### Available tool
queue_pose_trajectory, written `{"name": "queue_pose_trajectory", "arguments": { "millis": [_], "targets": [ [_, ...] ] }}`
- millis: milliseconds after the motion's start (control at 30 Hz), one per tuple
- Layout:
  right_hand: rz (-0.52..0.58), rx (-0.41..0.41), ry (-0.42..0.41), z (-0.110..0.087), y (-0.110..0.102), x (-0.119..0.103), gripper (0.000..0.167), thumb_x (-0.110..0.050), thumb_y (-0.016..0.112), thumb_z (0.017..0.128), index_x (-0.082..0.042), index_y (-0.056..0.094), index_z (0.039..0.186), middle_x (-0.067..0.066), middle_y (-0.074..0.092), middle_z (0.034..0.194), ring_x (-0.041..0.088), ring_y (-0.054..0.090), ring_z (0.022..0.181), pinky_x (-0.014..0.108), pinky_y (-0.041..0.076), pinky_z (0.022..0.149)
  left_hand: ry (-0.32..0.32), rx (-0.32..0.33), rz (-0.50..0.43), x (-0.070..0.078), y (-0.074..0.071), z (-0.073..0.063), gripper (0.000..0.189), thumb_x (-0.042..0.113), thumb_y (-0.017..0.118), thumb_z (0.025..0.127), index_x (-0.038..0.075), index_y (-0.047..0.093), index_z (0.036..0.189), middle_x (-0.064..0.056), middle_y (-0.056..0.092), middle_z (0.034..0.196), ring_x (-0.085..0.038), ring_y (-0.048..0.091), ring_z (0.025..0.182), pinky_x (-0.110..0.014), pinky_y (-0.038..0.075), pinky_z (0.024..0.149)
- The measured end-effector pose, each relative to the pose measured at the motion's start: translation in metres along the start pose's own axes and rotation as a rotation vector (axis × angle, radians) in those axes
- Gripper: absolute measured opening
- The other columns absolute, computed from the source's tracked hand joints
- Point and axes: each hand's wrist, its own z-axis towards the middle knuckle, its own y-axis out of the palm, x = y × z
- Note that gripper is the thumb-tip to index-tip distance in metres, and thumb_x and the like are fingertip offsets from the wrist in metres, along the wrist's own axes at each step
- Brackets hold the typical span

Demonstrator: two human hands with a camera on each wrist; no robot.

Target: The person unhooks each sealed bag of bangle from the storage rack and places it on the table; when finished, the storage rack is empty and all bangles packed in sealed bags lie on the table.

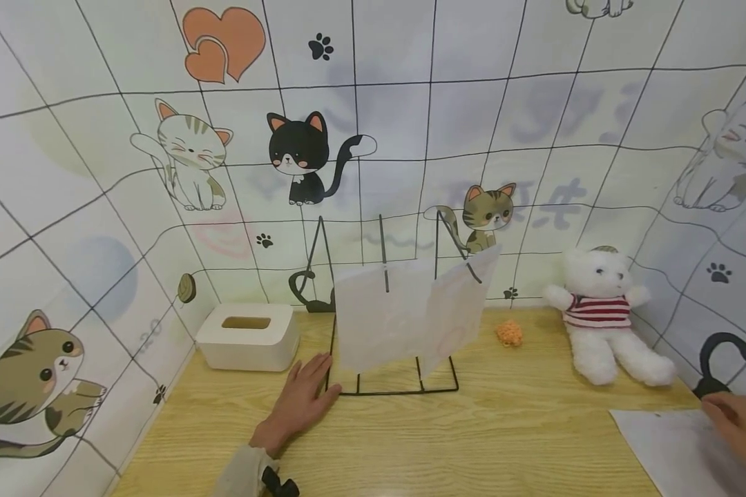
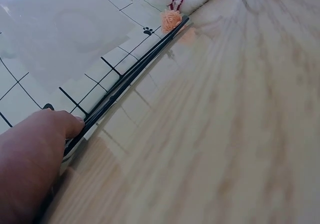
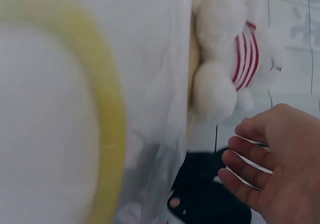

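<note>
A black wire rack [image 1: 398, 393] with tall upright dividers stands on the wooden table. Two pale translucent sleeves [image 1: 379, 317] are slotted upright in it. At the rack's front left corner rests my left hand [image 1: 304, 397], fingers extended along its side and thumb by the front bar. The left wrist view shows that thumb [image 2: 67, 124] right at the black bar. At the far right, my right hand [image 1: 742, 428] is over a stack of white sheets [image 1: 677, 442]. In the right wrist view its fingers are loosely bent, holding nothing, beside a clear plastic sleeve [image 3: 150, 83] with a yellow curved band.
A white tissue box [image 1: 249, 338] sits left of the rack. To the rack's right are a small orange yarn ball [image 1: 509, 333] and a white teddy bear [image 1: 599, 310] in a striped shirt. Cat-printed walls enclose the table at the back and both sides.
</note>
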Motion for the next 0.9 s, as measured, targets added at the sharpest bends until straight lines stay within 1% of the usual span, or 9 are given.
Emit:
{"name": "queue_pose_trajectory", "arguments": {
  "millis": [100, 133, 233, 367, 467, 567, 667, 767, 900],
  "targets": [
    [0.027, -0.037, -0.037, -0.001, -0.008, -0.028, 0.027, -0.006, 0.057, 0.097, 0.02, 0.057, 0.106, 0.028, 0.062, 0.086, 0.032, 0.058, 0.07, 0.037, 0.046, 0.051, 0.023, 0.0, 0.0, -0.001, -0.002, -0.002, 0.067, 0.043, 0.055, 0.099, 0.002, 0.043, 0.15, -0.014, 0.042, 0.156, -0.034, 0.035, 0.147, -0.063, 0.016, 0.119],
    [0.037, -0.035, -0.047, -0.002, -0.01, -0.039, 0.029, -0.01, 0.057, 0.098, 0.017, 0.059, 0.106, 0.028, 0.064, 0.088, 0.032, 0.059, 0.071, 0.037, 0.046, 0.052, 0.031, -0.001, -0.003, -0.002, -0.004, -0.002, 0.067, 0.042, 0.056, 0.099, 0.001, 0.044, 0.15, -0.015, 0.043, 0.156, -0.035, 0.035, 0.147, -0.063, 0.016, 0.119],
    [0.078, -0.02, -0.106, -0.005, -0.012, -0.069, 0.035, -0.025, 0.058, 0.1, 0.008, 0.065, 0.11, 0.023, 0.068, 0.092, 0.026, 0.061, 0.071, 0.037, 0.045, 0.053, 0.051, -0.022, -0.023, -0.004, -0.007, -0.003, 0.067, 0.04, 0.058, 0.098, -0.001, 0.043, 0.149, -0.017, 0.042, 0.156, -0.037, 0.036, 0.146, -0.065, 0.016, 0.118],
    [0.231, 0.038, -0.213, -0.009, -0.005, -0.102, 0.036, -0.032, 0.057, 0.102, 0.0, 0.068, 0.114, 0.018, 0.071, 0.097, -0.007, 0.054, 0.074, 0.026, 0.046, 0.056, 0.08, -0.068, -0.022, -0.01, -0.013, -0.001, 0.065, 0.04, 0.057, 0.099, 0.004, 0.042, 0.151, -0.014, 0.041, 0.157, -0.035, 0.037, 0.146, -0.063, 0.02, 0.119],
    [0.371, 0.105, -0.302, -0.007, 0.004, -0.125, 0.029, -0.027, 0.058, 0.102, -0.004, 0.069, 0.114, 0.008, 0.071, 0.097, -0.022, 0.044, 0.078, 0.014, 0.044, 0.06, 0.114, -0.056, -0.014, -0.015, -0.014, 0.001, 0.062, 0.04, 0.058, 0.099, 0.007, 0.045, 0.15, -0.012, 0.043, 0.156, -0.033, 0.041, 0.145, -0.061, 0.023, 0.118],
    [0.511, 0.131, -0.354, -0.003, 0.013, -0.149, 0.025, -0.023, 0.058, 0.102, -0.005, 0.069, 0.115, -0.006, 0.068, 0.094, -0.02, 0.048, 0.082, 0.01, 0.045, 0.063, 0.149, -0.015, -0.022, -0.019, -0.012, 0.0, 0.059, 0.036, 0.06, 0.098, 0.007, 0.048, 0.148, -0.012, 0.046, 0.154, -0.034, 0.043, 0.143, -0.062, 0.025, 0.116],
    [0.616, 0.118, -0.373, 0.003, 0.021, -0.171, 0.024, -0.022, 0.058, 0.102, -0.005, 0.069, 0.115, -0.017, 0.066, 0.092, -0.014, 0.055, 0.082, 0.013, 0.049, 0.062, 0.167, 0.004, -0.035, -0.02, -0.009, -0.002, 0.057, 0.033, 0.061, 0.097, 0.006, 0.05, 0.146, -0.012, 0.047, 0.153, -0.035, 0.044, 0.142, -0.064, 0.025, 0.115],
    [0.687, 0.082, -0.356, 0.009, 0.024, -0.19, 0.027, -0.025, 0.056, 0.103, -0.005, 0.069, 0.117, -0.019, 0.066, 0.091, -0.009, 0.059, 0.081, 0.016, 0.053, 0.063, 0.149, -0.013, -0.071, -0.019, -0.008, -0.004, 0.054, 0.031, 0.061, 0.098, 0.007, 0.052, 0.146, -0.01, 0.048, 0.153, -0.034, 0.043, 0.142, -0.064, 0.024, 0.115],
    [0.754, 0.052, -0.333, 0.021, 0.022, -0.214, 0.033, -0.029, 0.054, 0.104, -0.004, 0.067, 0.122, -0.017, 0.066, 0.096, -0.007, 0.061, 0.085, 0.015, 0.054, 0.07, 0.1, -0.035, -0.118, -0.016, -0.011, -0.003, 0.053, 0.03, 0.061, 0.099, 0.01, 0.051, 0.146, -0.008, 0.047, 0.154, -0.032, 0.041, 0.144, -0.062, 0.022, 0.117]
  ]
}}
